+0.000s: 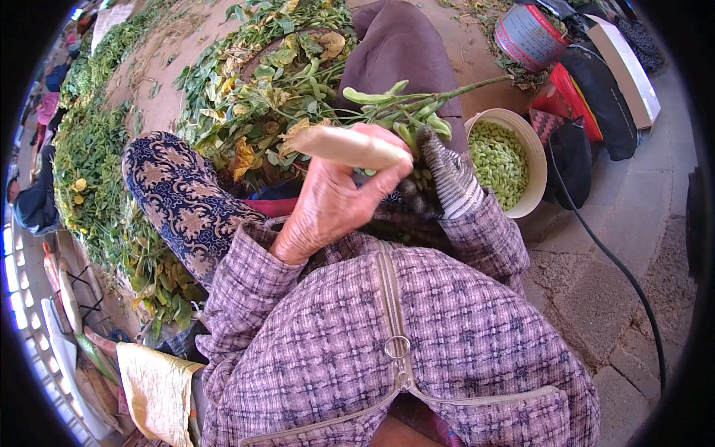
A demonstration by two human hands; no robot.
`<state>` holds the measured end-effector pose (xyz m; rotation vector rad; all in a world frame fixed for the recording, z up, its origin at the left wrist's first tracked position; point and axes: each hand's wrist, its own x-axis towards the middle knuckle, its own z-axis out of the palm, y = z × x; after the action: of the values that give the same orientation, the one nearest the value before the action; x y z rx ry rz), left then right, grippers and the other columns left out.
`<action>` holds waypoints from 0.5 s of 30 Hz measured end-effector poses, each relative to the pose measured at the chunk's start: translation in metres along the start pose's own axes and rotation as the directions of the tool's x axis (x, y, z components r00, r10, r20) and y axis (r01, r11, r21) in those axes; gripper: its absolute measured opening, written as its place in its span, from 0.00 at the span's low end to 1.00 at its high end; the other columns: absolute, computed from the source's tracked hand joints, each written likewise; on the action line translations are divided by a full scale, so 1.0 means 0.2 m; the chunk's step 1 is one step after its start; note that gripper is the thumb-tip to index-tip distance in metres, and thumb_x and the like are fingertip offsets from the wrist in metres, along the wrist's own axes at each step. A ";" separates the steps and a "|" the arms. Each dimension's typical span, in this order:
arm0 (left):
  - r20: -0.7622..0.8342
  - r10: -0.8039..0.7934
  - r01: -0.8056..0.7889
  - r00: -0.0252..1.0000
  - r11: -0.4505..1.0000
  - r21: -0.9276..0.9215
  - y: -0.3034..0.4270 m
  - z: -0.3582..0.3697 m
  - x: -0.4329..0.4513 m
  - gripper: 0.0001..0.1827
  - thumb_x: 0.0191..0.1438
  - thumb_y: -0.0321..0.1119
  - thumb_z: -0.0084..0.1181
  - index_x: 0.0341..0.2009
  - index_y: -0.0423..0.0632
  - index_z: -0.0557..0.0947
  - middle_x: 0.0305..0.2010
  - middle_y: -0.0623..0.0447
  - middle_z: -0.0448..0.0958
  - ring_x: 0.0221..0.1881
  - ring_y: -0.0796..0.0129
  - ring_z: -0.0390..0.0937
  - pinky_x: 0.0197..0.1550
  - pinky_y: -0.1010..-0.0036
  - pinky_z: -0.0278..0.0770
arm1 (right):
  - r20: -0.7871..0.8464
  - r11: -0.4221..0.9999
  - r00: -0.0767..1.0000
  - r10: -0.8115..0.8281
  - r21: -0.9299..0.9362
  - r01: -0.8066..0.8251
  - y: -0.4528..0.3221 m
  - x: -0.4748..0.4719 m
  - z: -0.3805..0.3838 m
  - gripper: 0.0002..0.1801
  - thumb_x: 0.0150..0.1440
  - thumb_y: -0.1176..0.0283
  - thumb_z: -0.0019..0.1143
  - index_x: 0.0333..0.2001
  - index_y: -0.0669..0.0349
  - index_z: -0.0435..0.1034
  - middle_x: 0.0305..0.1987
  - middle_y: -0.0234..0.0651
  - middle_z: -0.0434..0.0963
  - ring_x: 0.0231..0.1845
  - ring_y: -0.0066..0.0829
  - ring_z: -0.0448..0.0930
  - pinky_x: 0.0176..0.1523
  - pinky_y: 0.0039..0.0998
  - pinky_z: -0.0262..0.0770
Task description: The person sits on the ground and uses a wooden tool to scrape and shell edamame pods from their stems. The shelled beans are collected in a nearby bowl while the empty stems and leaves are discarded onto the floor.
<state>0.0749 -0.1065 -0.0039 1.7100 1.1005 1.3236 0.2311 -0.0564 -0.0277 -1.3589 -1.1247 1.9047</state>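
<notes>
My bare left hand (pixel 341 195) is closed around a pale wooden-looking handle (pixel 346 146); any blade or working end is hidden. My right hand (pixel 449 179), in a grey striped knit glove with dark fingertips, curls around a few green soybean pods (pixel 423 180). Just beyond both hands lies a cut soybean stem (pixel 469 88) bearing plump green pods, across my trousered leg. Its leafy end runs into a heap of soybean plants (pixel 251 106) with yellowing leaves. Close by the gloved hand stands a cream plastic bucket (pixel 537 162) holding shelled green beans (pixel 498 162).
A printed metal tin (pixel 528 38) stands at the far right, near a red bag (pixel 575 95), a black pouch (pixel 600 100) and a white box (pixel 623 70). A black cable (pixel 614 260) crosses the paving. More cut plants (pixel 92 162) and other people (pixel 34 201) are to the left.
</notes>
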 end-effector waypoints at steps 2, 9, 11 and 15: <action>0.068 0.150 -0.160 0.986 0.972 0.172 -0.03 0.02 -0.01 0.05 0.49 0.25 0.61 0.33 0.42 0.80 0.36 0.50 0.78 0.44 0.58 0.75 0.48 0.64 0.72 | 0.022 1.000 0.999 -0.025 -0.014 0.026 0.00 0.01 0.00 0.18 0.61 0.58 0.49 0.45 0.61 0.71 0.30 0.30 0.76 0.24 0.16 0.72 0.24 0.19 0.68; 0.092 0.263 -0.278 0.960 0.893 0.353 0.01 0.02 0.01 0.08 0.44 0.25 0.64 0.29 0.46 0.77 0.33 0.51 0.75 0.41 0.52 0.75 0.43 0.62 0.72 | 0.063 0.997 0.996 -0.063 -0.033 0.065 0.01 0.00 -0.02 0.17 0.60 0.60 0.51 0.45 0.61 0.71 0.30 0.29 0.76 0.26 0.16 0.72 0.26 0.20 0.69; 0.068 0.264 -0.272 0.962 0.917 0.292 0.00 0.02 0.00 0.08 0.45 0.25 0.63 0.29 0.45 0.77 0.33 0.51 0.75 0.40 0.53 0.75 0.43 0.64 0.73 | 0.116 0.997 0.990 -0.074 -0.017 0.077 0.02 -0.01 -0.04 0.17 0.60 0.61 0.51 0.45 0.62 0.71 0.30 0.28 0.75 0.26 0.15 0.72 0.27 0.20 0.70; 0.000 0.206 -0.204 0.979 0.970 0.131 -0.01 0.00 0.00 0.07 0.46 0.24 0.62 0.31 0.43 0.77 0.34 0.51 0.75 0.39 0.58 0.75 0.41 0.68 0.74 | 0.220 1.000 0.975 -0.018 0.021 0.014 0.00 -0.07 -0.09 0.16 0.59 0.62 0.52 0.45 0.62 0.72 0.30 0.27 0.75 0.27 0.15 0.72 0.29 0.20 0.70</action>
<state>0.0747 -0.1052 -0.0057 1.9576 1.0603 1.4169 0.2530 -0.0613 -0.0242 -1.1457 -1.2140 2.0881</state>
